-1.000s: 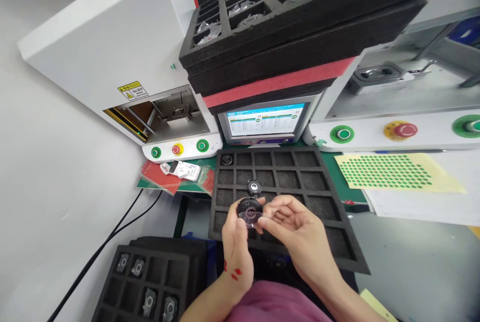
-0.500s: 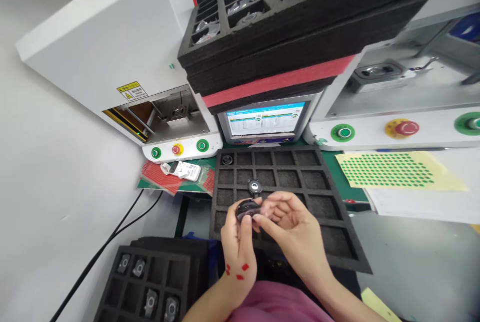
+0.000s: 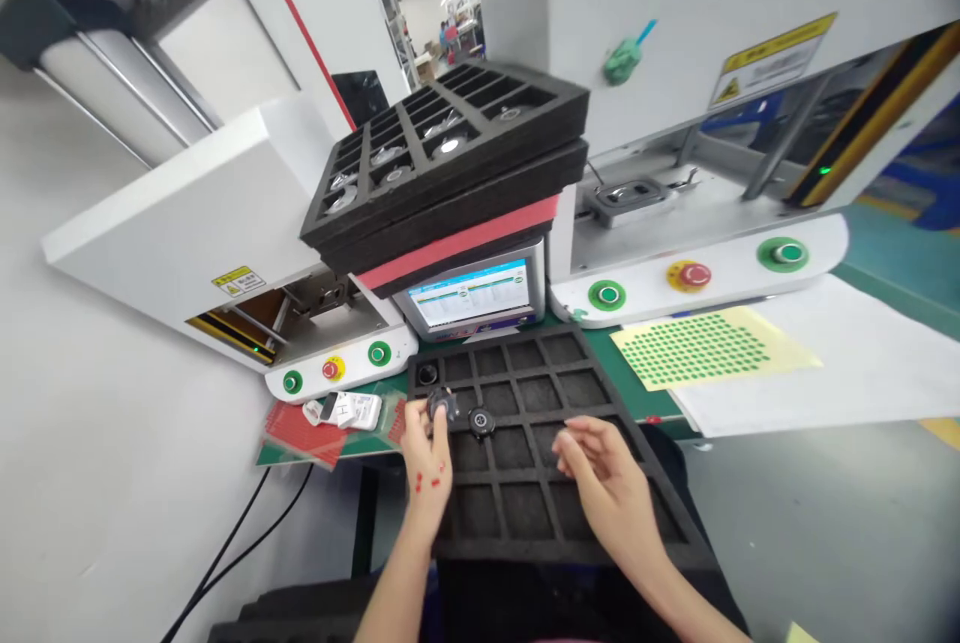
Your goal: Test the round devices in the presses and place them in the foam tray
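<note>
Near the left side of the black foam tray (image 3: 546,463), my left hand (image 3: 427,438) grips a small dark, rounded watch-like part (image 3: 442,405) between thumb and fingers. A round black disc (image 3: 481,421) with a pale ring mark lies just right of that hand, on the tray. Another round dark part (image 3: 427,374) sits in the tray's top left compartment. My right hand (image 3: 604,468) hovers over the tray's right side, its fingers loosely bent and apart, with nothing visible in them.
A stack of foam trays (image 3: 450,183) rises above a screen (image 3: 472,293). Button-fronted machines flank it, with a left panel (image 3: 341,363) and a right panel (image 3: 697,268). A green-dot sticker sheet (image 3: 697,348), red sticker sheets (image 3: 304,433) and a white device (image 3: 356,410) lie around.
My hands have moved apart: the left carries the dark part to the tray's upper left, while the right has let go of it and moved right. The camera view has also shifted.
</note>
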A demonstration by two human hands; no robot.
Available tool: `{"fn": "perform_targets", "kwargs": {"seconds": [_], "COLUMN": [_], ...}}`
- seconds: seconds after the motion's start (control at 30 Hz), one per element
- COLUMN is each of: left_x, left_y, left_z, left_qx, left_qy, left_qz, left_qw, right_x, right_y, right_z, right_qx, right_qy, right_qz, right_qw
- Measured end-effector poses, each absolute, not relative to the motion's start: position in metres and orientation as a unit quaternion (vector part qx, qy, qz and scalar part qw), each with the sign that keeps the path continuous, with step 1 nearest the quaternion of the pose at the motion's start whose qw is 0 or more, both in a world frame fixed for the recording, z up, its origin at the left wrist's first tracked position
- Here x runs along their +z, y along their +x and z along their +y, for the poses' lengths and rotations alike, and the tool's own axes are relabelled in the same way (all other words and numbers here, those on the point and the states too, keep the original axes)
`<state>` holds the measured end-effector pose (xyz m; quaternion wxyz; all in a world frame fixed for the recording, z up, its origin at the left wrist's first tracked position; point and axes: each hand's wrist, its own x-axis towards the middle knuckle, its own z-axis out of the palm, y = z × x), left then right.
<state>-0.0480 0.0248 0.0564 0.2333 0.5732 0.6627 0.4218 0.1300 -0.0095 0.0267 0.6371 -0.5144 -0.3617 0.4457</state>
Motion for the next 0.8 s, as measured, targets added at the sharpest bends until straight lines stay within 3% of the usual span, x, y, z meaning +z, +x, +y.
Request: {"fn": "perform_targets", "kwargs": {"seconds": [0.2, 0.37, 0.57, 0.8], "left_x": [0.021, 0.010, 0.027, 0.046], "left_y": [-0.067, -0.073, -0.081, -0.043], "left_z": [0.119, 0.146, 0.149, 0.091], "left_qx": [0.290, 0.156, 0.031, 0.000], "left_qy": [0.723, 0.808, 0.847, 0.814], "left_qz": [0.615, 0.563, 0.527, 0.576], "left_qw": [0.124, 0.070, 0.062, 0.071], "right_x": [0.020, -0.004, -0.015, -0.005], "right_y": [0.168, 0.200, 0.221, 0.209], "right_z": [-0.030, -0.046, -0.056, -0.050], "right_qx": [0.418, 0.417, 0.431, 0.432], "right_qy": [-0.521, -0.568, -0.618, -0.596], "right_qz": [-0.371, -0.333, -0.264, -0.291], "right_qw": [0.646, 0.627, 0.603, 0.611]}}
